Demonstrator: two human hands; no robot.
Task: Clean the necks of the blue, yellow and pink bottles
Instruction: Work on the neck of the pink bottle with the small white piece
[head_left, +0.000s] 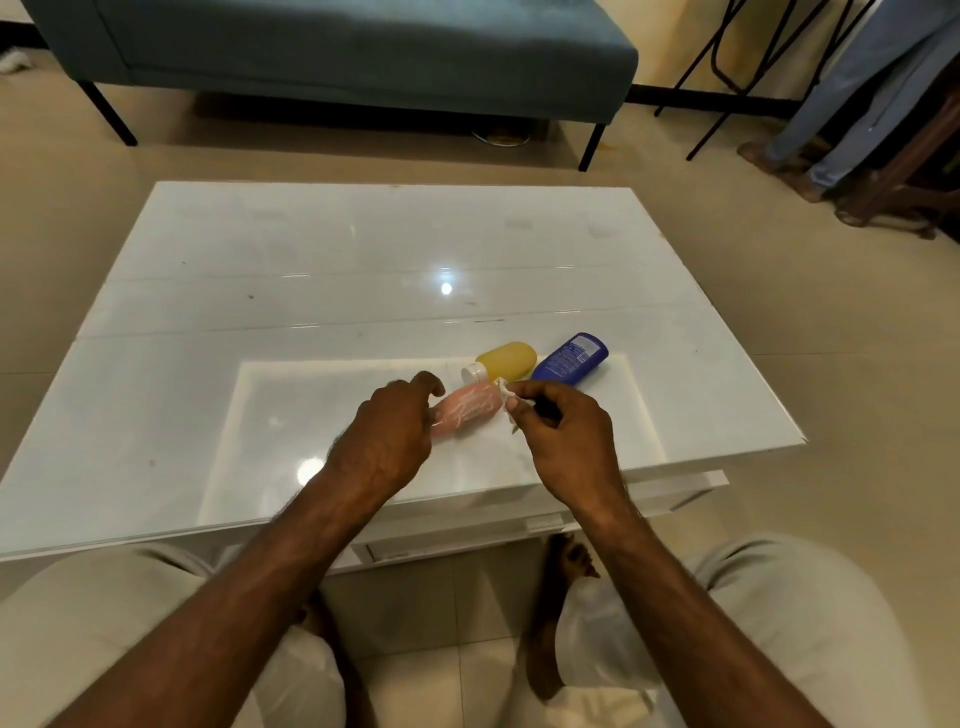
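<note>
Knees in pale trousers fill the bottom of my view, with bare feet on the tiled floor between them, and both forearms reach forward from there over the near edge of the white counter.

I take the pink bottle as my landmark. It lies on its side close to the near edge of the counter, its body running from lower left to upper right. My left hand is curled around its lower-left end, fingers closed on the bottle and the index finger hooked over the top. My right hand sits just to the right of the bottle's upper-right end, fingers pinched shut on a small white cloth or tissue that is pressed against that end. I cannot tell whether the cap is on or off there, since the cloth and fingers cover it.

Just behind the pink bottle lies the yellow bottle, also on its side, its white cap pointing left and nearly touching the pink one. Right of the yellow bottle, and touching it, lies the blue bottle, tilted with its labelled base pointing up and away; its near end is hidden behind my right hand.

Far behind the pink bottle, beyond the counter, stands a teal bench.
</note>
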